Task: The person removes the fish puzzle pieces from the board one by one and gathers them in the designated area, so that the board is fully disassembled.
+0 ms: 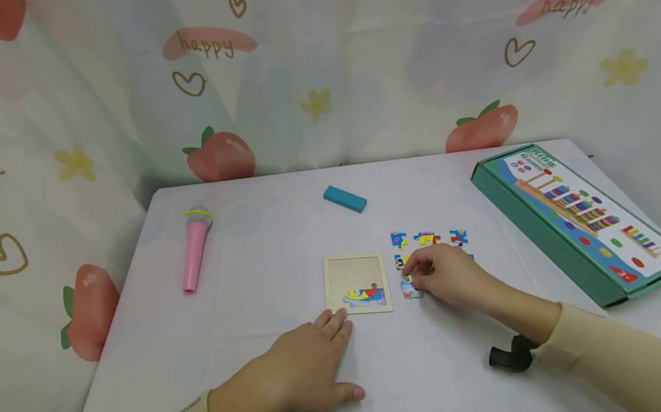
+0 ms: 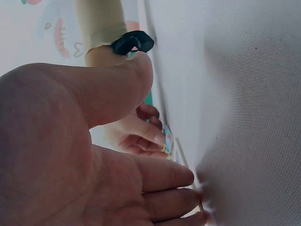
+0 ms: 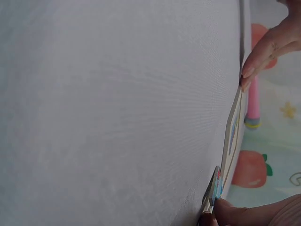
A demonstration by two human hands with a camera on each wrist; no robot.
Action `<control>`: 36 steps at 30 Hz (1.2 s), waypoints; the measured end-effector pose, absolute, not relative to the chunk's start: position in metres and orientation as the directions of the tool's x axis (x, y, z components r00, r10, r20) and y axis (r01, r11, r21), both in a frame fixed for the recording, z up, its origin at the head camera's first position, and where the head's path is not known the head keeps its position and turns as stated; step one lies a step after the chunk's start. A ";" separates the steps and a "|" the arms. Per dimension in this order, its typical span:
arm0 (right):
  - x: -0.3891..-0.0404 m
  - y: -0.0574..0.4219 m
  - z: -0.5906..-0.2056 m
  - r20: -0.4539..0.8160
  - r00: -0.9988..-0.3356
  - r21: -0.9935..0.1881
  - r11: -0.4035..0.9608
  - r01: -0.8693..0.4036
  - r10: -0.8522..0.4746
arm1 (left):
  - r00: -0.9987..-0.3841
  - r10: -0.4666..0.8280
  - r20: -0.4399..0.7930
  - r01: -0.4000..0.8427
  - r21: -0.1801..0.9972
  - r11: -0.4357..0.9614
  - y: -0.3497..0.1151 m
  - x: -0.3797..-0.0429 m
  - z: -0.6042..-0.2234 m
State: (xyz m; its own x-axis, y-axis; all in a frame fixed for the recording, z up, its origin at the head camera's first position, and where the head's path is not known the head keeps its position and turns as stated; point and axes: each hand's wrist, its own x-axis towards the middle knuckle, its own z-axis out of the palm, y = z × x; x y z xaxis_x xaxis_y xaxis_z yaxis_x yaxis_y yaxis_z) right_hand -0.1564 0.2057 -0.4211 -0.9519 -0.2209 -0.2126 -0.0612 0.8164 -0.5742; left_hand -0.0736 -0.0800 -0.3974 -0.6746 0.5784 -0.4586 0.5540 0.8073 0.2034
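Note:
A wooden puzzle tray [image 1: 353, 270] lies on the white table, with joined puzzle pieces [image 1: 367, 296] in its lower right corner. My left hand [image 1: 308, 365] lies with fingers outstretched, its fingertips touching the tray's near left corner. Just right of the tray, my right hand [image 1: 451, 274] pinches a light blue puzzle piece [image 1: 411, 290] between thumb and finger. The right wrist view shows this piece [image 3: 216, 185] tilted up at the fingertips. Several loose puzzle pieces [image 1: 427, 238] lie beyond and beneath the right hand, some partly hidden by it.
A pink toy microphone [image 1: 195, 250] lies at the left. Toward the back is a blue block [image 1: 345, 199]. On the right rests a large green toy box [image 1: 577, 222] with a printed lid. A patterned curtain [image 1: 314, 65] hangs behind the table.

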 end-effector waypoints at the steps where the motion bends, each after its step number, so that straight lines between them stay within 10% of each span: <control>1: -0.156 0.205 -0.421 -0.208 -0.954 -0.562 0.825 -0.064 -0.216 | -0.674 0.579 -0.459 0.554 0.203 0.807 -0.080 -0.074 -0.397; 21: -0.149 0.197 -0.419 -0.165 -0.968 -0.465 0.880 -0.095 -0.191 | -0.671 0.579 -0.462 0.566 0.185 0.803 -0.080 -0.074 -0.398; 36: -0.159 0.165 -0.413 -0.152 -0.917 -0.617 0.760 -0.204 -0.369 | -0.674 0.587 -0.448 0.575 0.181 0.798 -0.081 -0.074 -0.397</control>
